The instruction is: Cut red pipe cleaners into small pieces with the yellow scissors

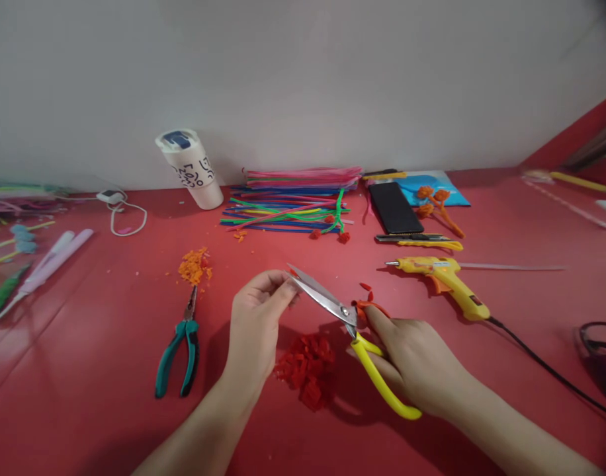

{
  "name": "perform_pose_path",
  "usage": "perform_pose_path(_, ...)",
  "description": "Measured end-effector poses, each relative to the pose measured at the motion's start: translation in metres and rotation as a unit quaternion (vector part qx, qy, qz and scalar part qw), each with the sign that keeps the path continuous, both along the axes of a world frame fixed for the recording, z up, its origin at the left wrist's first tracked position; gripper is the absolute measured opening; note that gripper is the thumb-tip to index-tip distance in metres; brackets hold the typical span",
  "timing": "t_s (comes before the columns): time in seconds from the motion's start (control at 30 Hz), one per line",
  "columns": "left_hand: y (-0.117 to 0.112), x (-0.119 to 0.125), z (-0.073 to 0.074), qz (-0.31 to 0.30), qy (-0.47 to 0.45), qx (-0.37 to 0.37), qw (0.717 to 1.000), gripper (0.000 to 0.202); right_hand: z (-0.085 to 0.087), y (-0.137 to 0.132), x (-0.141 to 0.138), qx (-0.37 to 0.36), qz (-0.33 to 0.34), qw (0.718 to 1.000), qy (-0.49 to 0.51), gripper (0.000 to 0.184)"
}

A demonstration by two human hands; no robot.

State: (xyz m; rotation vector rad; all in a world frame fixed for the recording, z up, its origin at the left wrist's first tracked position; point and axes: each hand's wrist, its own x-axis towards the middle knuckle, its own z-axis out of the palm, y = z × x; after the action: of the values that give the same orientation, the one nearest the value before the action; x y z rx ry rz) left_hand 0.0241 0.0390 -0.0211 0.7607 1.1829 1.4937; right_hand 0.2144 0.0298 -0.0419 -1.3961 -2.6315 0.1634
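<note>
My right hand [417,360] grips a pair of scissors [327,302] with one yellow handle and one orange-red one. The slightly parted blades point up and left, their tips at the fingertips of my left hand [258,317]. That hand is closed in a pinch on a small red piece [294,272], mostly hidden by fingers and blades. Below the hands lies a heap of red cut pieces [310,370]. A few loose red bits [366,287] rest beside the orange-red handle.
Teal-handled pliers [188,344] and orange scraps [195,266] lie left. A white tumbler [191,168] and pipe cleaners [293,201] line the wall. A phone [395,208], a utility knife [417,240] and a yellow glue gun [444,277] with black cord are right.
</note>
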Motion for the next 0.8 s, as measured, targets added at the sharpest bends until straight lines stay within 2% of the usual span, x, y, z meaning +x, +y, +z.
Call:
perform_pose_path(0.3,0.0005,-0.0002,-0.0008,0.008,0.009,-0.001,1.000,0.002,-0.0050,0.0004,0.0020,0.002,0.000,1.000,-0.011,0.042)
perform_pose_path(0.8,0.0005,-0.0005,0.0000,-0.001,0.006,0.004,1.000,0.003,-0.0046,-0.0005,0.0018,-0.007,-0.001,1.000,-0.007,0.043)
